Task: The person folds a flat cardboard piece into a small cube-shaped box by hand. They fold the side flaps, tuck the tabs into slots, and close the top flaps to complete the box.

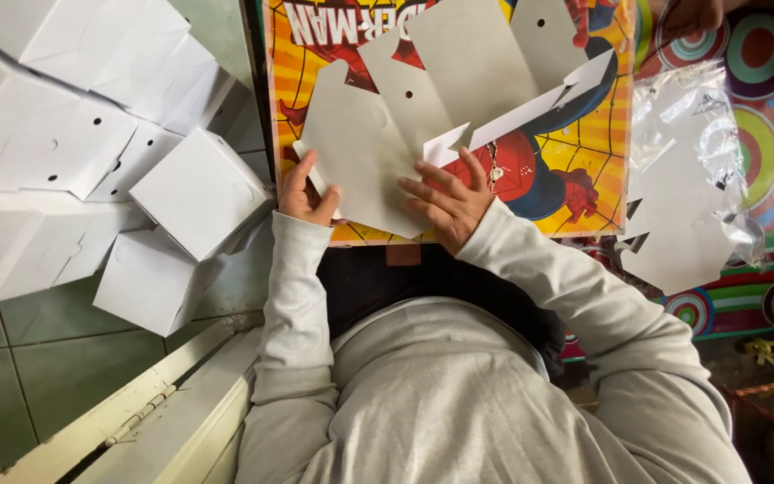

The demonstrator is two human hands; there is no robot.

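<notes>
- Both hands on flat grey card blank [360, 152]: left hand [305, 193] pinches its edge, right hand [445, 199] presses it, fingers spread.
- Folded white boxes [91, 143] piled left (plastic wrap [700, 134] lies right).

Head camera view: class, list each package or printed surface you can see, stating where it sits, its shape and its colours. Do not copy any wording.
Folded white boxes: piled at left, cube-shaped, small round holes.
Flat box blanks: grey-white card sheets fanned on the board under the left hand and right hand.
Cartoon superhero board: centre, rectangular, yellow, orange, red and blue.
Clear plastic wrapper: right, crumpled.
Patterned mat: right, colourful concentric circles.
</notes>
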